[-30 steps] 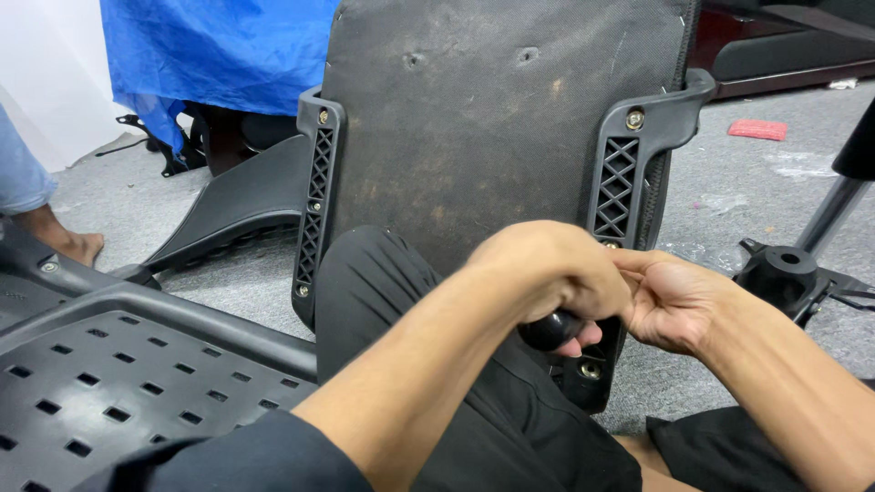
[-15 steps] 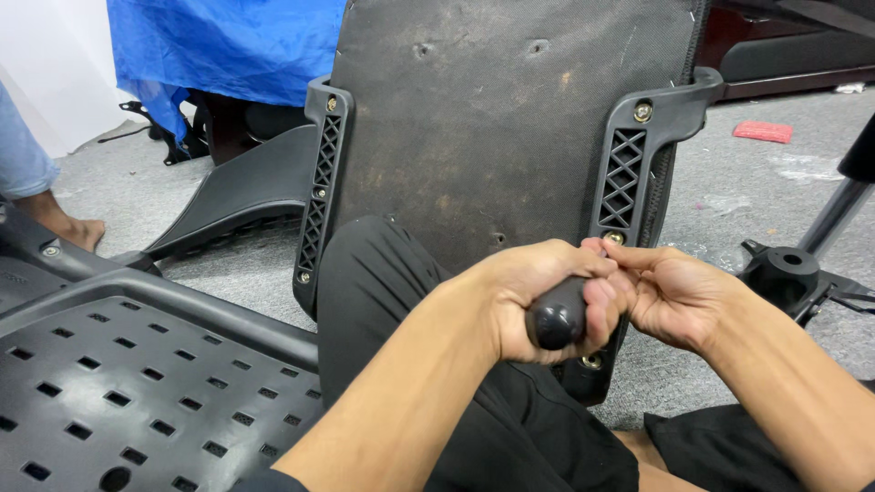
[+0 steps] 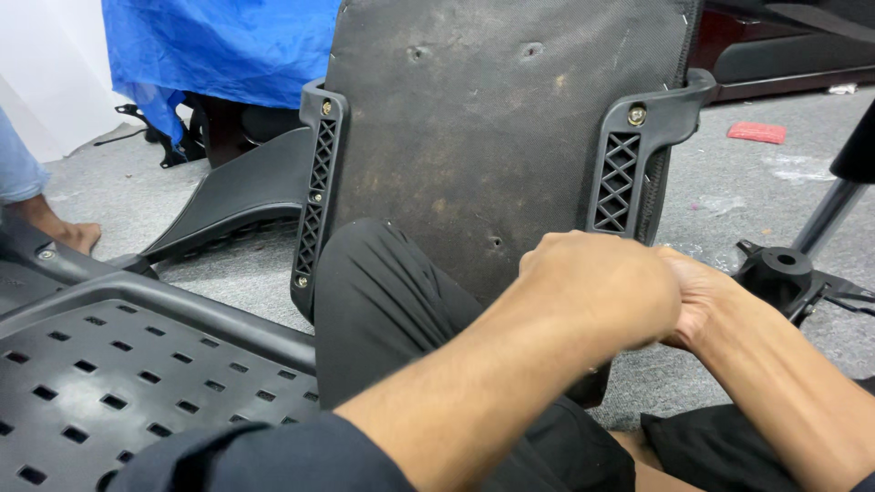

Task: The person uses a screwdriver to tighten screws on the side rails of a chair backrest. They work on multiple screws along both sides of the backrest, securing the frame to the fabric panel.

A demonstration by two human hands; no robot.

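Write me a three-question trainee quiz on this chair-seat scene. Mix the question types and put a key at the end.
1. True or false: the left hand and the right hand are pressed together in front of the upturned chair seat.
2. Which thing lies on the grey floor at upper right? A) a red flat object B) a yellow bucket C) a green bottle
3. Fill in: the black perforated panel at lower left is pierced with rows of small ______ holes.

Key
1. True: the left fist covers part of the right hand, next to the right-side latticed bracket.
2. A
3. rectangular
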